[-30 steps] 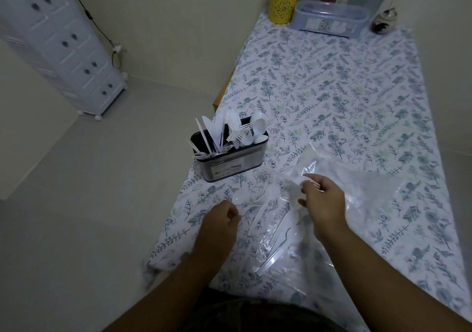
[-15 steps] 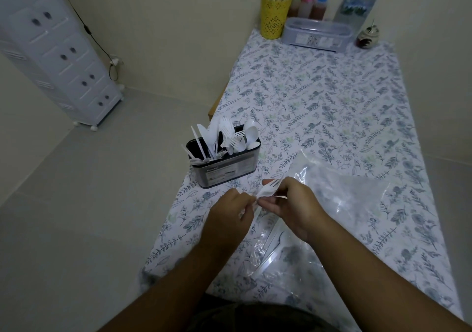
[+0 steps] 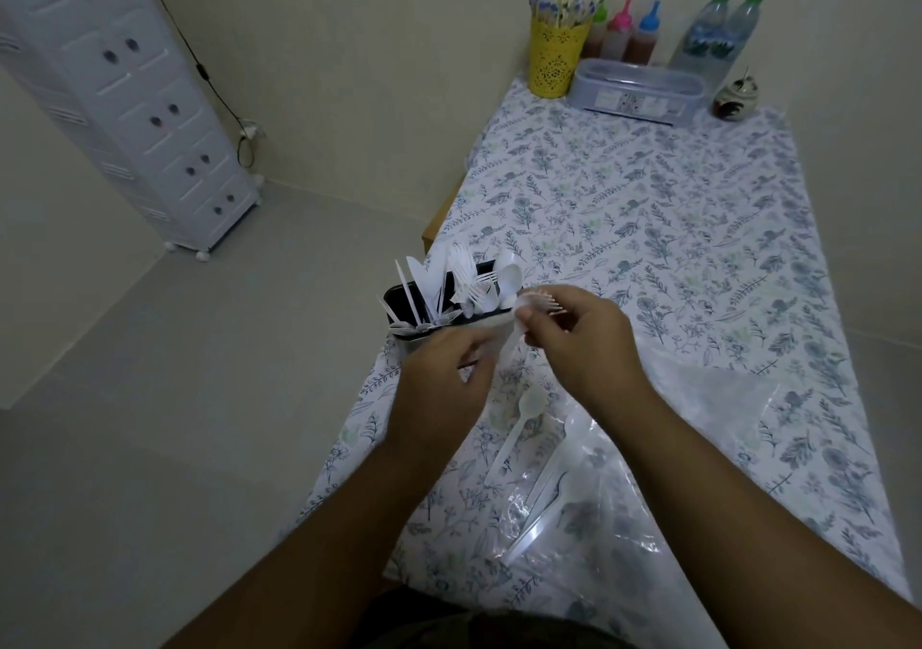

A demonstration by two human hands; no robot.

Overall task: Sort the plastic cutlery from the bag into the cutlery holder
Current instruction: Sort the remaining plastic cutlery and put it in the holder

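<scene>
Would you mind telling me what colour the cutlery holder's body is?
Black; the cutlery holder shows best in the head view.

Looks like a small eatery or home dining corner: long table with a floral-print tablecloth (image 3: 648, 229), and at its far edge a yellow perforated holder of sticks (image 3: 553, 62), three squeeze sauce bottles (image 3: 623, 32), two green-capped water bottles (image 3: 718, 32). White plastic drawer tower (image 3: 124, 99) against the plain wall.
</scene>
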